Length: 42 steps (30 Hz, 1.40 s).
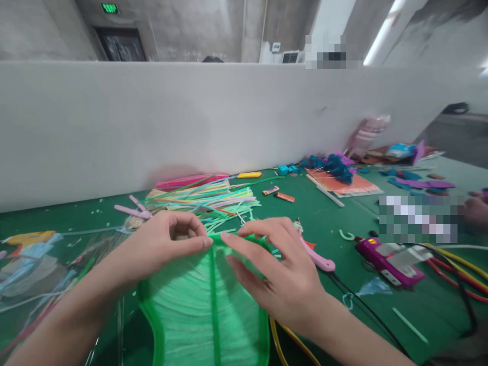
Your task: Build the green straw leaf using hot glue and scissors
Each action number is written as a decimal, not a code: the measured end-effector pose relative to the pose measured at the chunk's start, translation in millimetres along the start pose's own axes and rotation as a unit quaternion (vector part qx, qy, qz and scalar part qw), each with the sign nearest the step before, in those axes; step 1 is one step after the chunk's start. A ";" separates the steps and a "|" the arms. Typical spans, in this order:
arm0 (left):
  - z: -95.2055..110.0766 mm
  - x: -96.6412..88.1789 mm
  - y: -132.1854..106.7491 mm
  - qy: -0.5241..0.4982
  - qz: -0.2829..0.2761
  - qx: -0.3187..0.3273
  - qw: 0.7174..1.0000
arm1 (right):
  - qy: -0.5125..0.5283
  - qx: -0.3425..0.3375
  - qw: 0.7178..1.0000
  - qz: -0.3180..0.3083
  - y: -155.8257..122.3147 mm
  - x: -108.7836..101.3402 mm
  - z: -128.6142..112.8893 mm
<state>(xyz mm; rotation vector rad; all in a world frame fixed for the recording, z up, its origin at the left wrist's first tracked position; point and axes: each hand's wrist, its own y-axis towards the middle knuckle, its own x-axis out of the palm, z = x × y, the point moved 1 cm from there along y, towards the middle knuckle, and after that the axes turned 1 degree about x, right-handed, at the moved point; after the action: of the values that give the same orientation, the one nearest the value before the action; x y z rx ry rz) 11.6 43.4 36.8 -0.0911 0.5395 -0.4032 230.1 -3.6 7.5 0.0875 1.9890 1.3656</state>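
Note:
A large green leaf-shaped piece (183, 300) with a thick raised rim, a midrib and fine sheer lines lies in front of me, its lower end cut off by the frame. My left hand (171, 244) pinches its top edge, thumb against fingers, just left of the midrib. Over the upper right part hovers my right hand (278, 264), fingers apart, with the index fingertip close to the rim near the midrib. Whether that fingertip touches the rim I cannot tell. Behind both hands lies a bundle of pastel strips (213, 198).
A pink-handled hot tool (318, 259) with a black cord lies right, near a purple power strip (389, 262). Lighters (284, 197) and blue-purple flowers (335, 165) sit farther back. At left are a yellow glue gun (30, 238) and pink scissors (135, 208). A white partition (152, 117) stands behind.

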 end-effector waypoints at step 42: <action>4.7 5.3 -6.7 -0.001 -0.015 0.008 1.000 | 0.262 0.286 0.871 -0.302 25.9 4.5 21.0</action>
<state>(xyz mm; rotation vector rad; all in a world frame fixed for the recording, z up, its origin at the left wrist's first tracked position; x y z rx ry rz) 15.8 35.1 39.5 -0.0853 0.5326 -0.4362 230.6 26.2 22.9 -0.6497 2.5094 0.3838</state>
